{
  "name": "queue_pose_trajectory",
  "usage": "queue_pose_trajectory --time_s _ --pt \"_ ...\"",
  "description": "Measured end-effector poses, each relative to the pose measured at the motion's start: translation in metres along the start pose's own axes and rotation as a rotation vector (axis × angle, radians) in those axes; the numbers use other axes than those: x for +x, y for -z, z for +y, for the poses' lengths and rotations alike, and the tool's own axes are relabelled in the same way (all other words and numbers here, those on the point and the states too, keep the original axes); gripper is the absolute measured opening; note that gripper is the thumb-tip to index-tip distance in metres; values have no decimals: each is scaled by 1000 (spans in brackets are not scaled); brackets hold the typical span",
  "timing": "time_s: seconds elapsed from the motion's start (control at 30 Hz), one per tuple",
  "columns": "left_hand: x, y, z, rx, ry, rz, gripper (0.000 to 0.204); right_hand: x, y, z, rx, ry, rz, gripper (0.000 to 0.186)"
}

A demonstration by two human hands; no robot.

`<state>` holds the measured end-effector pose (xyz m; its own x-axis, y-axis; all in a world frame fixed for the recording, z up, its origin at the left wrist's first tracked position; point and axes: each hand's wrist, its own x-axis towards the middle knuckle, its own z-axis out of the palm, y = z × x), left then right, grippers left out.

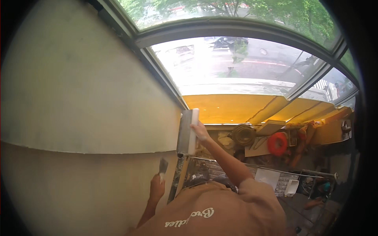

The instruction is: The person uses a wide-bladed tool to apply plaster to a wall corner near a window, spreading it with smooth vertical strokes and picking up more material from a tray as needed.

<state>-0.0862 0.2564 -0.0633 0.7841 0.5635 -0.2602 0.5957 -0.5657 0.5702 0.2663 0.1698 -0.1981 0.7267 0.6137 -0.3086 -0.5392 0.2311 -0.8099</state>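
Note:
My right hand [202, 132] is closed around the edge of a long, grey, pale-edged trough-like tool [185, 135]. The tool stands upright against the window-side end of the wall; its inside is hard to make out. Lower and to the left, my left hand [156, 186] grips the handle of a putty knife [163, 166], its flat blade pointing up. That blade is just in front of the lower part of the wall [90, 102], seemingly apart from it. The wall is pale and smooth, with a faint horizontal line across it.
Ahead runs a framed window [236, 29], with a yellow panel [232, 108] beneath it. To the right, a red coil [277, 143], a brown coil [243, 134] and boards lie in a cluttered heap. A metal rail [311, 173] crosses below, with a white tray-like piece [291, 188] under it.

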Motion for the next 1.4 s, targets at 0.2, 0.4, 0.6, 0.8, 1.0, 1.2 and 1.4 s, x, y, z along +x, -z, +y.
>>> queue_pose_trajectory --time_s 0.2,0.4,0.6,0.8,1.0,1.2,1.4 --pt "-52 14 -22 -195 311 -68 24 146 5 120 -265 89 228 38" --pt "-87 4 -44 -180 508 -24 23 195 39 223 -132 -230 178 47" --pt "-103 -34 -45 -557 594 168 20 245 124 337 -445 -170 310 50" --pt "-114 -49 -91 -516 799 -62 39 253 76 338 -521 -139 145 38" --pt "-97 -35 -91 -240 743 -84 16 178 29 264 -408 -202 -73 36" --pt "-56 -12 -77 -257 314 -153 17 73 115 68 69 -301 -98 38" --pt "29 17 29 -477 198 -334 12 -78 149 -46 166 -60 96 39"
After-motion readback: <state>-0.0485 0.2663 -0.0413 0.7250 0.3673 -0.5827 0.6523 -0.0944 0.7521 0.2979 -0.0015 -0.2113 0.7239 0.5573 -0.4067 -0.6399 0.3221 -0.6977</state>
